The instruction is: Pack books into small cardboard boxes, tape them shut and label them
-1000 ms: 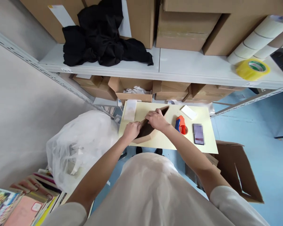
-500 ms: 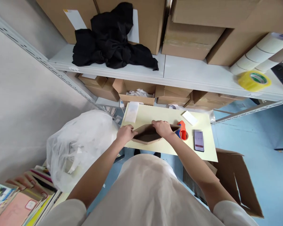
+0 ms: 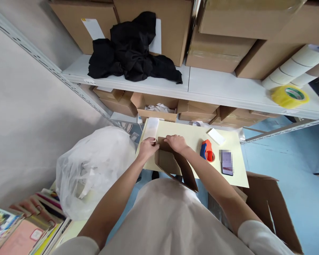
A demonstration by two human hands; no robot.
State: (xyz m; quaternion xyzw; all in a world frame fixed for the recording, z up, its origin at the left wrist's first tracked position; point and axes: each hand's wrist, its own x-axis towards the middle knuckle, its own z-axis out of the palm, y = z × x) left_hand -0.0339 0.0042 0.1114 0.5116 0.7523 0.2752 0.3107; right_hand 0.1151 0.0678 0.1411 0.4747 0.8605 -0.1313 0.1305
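A brown cardboard box [image 3: 169, 162], partly unfolded, is tilted between my hands over the front of the cream table [image 3: 193, 133]. My left hand [image 3: 148, 148] pinches its far left corner. The fingers of my right hand [image 3: 176, 142] are closed on the far edge, a little to the right. One long flap hangs toward my body, past the table's front edge. Beyond my left hand lies a white sheet [image 3: 151, 128]. Right of my right hand stands a red and blue tape dispenser [image 3: 207, 151].
A phone [image 3: 226, 163] and a small white box [image 3: 216, 136] lie on the table's right. A large plastic bag [image 3: 95, 166] stands left. Behind runs a shelf [image 3: 215, 83] with black cloth [image 3: 134, 49], cartons and yellow tape [image 3: 289, 96]. An open carton [image 3: 271, 209] sits lower right.
The cardboard box has turned from lying crosswise to pointing toward my body and has opened wider. My right hand has come closer to my left hand. The view has shifted slightly.
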